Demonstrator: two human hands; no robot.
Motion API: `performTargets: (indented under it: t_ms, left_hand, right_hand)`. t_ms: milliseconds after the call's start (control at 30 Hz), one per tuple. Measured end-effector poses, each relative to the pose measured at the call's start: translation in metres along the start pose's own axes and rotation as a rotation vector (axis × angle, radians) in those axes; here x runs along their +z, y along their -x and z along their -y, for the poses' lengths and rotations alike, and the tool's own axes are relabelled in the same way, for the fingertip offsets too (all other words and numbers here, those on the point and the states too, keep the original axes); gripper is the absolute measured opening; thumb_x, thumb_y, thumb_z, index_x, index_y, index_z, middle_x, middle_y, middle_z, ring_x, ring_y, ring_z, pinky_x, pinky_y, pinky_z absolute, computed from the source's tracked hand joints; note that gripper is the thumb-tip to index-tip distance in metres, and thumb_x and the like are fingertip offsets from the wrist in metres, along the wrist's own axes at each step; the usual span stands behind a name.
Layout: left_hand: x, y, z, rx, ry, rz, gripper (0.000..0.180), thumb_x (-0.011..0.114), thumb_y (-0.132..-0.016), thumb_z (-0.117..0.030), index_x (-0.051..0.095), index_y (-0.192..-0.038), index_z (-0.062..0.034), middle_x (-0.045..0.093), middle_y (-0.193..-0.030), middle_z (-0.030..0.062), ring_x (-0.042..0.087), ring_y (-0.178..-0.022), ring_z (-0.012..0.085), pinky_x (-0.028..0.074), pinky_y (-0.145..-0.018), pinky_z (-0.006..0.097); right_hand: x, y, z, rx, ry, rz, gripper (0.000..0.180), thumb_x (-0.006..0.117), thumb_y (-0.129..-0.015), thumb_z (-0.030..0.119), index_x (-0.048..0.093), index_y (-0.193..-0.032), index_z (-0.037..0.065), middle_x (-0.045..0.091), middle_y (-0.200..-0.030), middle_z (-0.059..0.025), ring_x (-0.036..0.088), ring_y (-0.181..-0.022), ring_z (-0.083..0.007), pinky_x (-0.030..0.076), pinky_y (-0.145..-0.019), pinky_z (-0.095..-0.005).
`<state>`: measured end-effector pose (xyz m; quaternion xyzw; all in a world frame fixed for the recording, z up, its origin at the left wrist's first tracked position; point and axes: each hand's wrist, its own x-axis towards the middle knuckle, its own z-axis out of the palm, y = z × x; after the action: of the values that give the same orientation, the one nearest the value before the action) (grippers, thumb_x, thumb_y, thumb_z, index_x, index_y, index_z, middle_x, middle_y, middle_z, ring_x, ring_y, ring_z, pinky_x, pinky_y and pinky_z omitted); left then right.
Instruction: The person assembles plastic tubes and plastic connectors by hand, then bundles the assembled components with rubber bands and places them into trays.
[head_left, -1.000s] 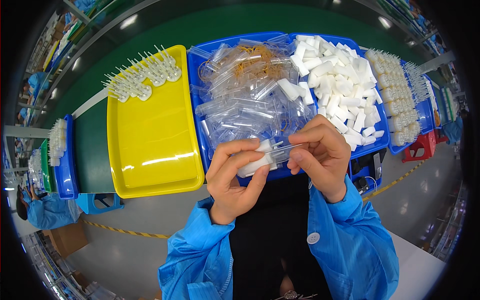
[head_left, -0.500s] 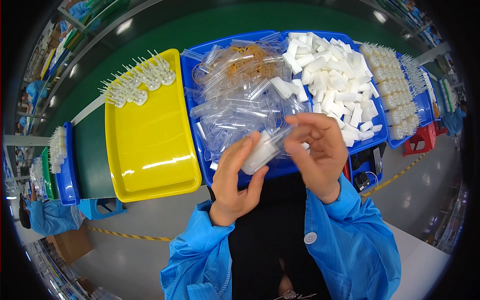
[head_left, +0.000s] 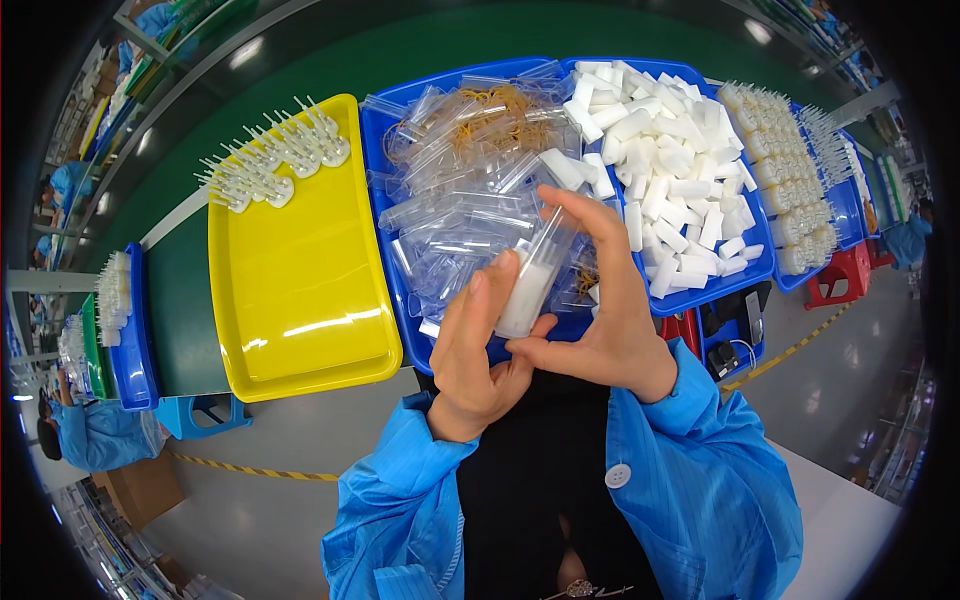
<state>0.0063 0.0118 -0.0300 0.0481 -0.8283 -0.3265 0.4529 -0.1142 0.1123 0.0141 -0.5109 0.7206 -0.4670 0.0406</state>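
Between my hands, over the near edge of a blue tray, a clear plastic tube [head_left: 552, 240] stands tilted with a white foam block [head_left: 533, 284] inside its lower part. My left hand [head_left: 472, 350] holds the tube along its left side, near the bottom. With a fingertip at the tube's top and the thumb at its lower end, my right hand [head_left: 615, 325] spans it lengthwise. Behind them, the blue tray [head_left: 374, 190] carries a heap of clear plastic sleeves [head_left: 440, 225] and tan rubber bands [head_left: 500, 115].
White foam blocks [head_left: 680, 150] fill another blue tray at the right. A yellow tray [head_left: 300, 270] on the left holds white pieces with upright pins [head_left: 265, 165] at its far end. Further right are rows of cream pinned pieces [head_left: 780, 170] and a red stool [head_left: 850, 278].
My right hand has moved left and closed around the tube's two ends. The tube is now more upright, and its long clear upper part shows.
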Motion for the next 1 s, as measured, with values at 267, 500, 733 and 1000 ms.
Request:
performTargets:
  t_ms: [267, 500, 733, 1000]
  left_hand:
    - [-0.001, -0.003, 0.0, 0.031, -0.021, -0.011, 0.097, 0.079, -0.076, -0.002, 0.013, -0.147, 0.0069, 0.054, -0.132, 0.0245, 0.059, -0.115, 0.0363, 0.051, -0.093, 0.04]
    - [-0.003, -0.004, 0.002, 0.063, -0.021, -0.021, 0.099, 0.08, -0.076, -0.003, 0.012, -0.147, 0.0065, 0.052, -0.133, 0.0259, 0.058, -0.117, 0.0365, 0.051, -0.094, 0.04]
    - [-0.03, -0.009, 0.012, -0.078, -0.025, -0.189, 0.06, 0.08, -0.077, -0.008, 0.052, -0.127, 0.01, 0.051, -0.132, 0.0323, 0.053, -0.121, 0.0434, 0.045, -0.099, 0.043]
    - [-0.035, -0.015, 0.004, -0.53, 0.628, -0.256, 0.045, 0.065, -0.088, -0.004, 0.048, -0.128, 0.0079, 0.045, -0.138, 0.0282, 0.053, -0.121, 0.0365, 0.055, -0.092, 0.043]
  right_hand:
    - [0.021, 0.006, -0.001, -0.139, 0.075, -0.246, 0.08, 0.08, -0.056, 0.019, 0.051, -0.128, 0.001, 0.049, -0.133, -0.018, 0.047, -0.124, -0.0366, 0.035, -0.107, -0.0458]
    - [0.021, 0.009, 0.001, -0.221, 0.271, -0.264, 0.067, 0.079, -0.058, 0.023, 0.061, -0.119, 0.001, 0.049, -0.132, -0.0186, 0.047, -0.124, -0.0364, 0.035, -0.106, -0.0503]
    - [-0.02, 0.002, -0.013, -0.052, -0.017, -0.079, 0.039, 0.078, -0.071, 0.014, 0.065, -0.106, 0.002, 0.06, -0.109, -0.0112, 0.058, -0.097, -0.0287, 0.047, -0.078, -0.0325]
    - [0.022, 0.008, -0.023, -0.052, 0.344, 0.055, 0.022, 0.075, -0.067, 0.011, 0.065, -0.085, 0.005, 0.05, -0.082, -0.0078, 0.054, -0.074, -0.0261, 0.045, -0.061, -0.0374]
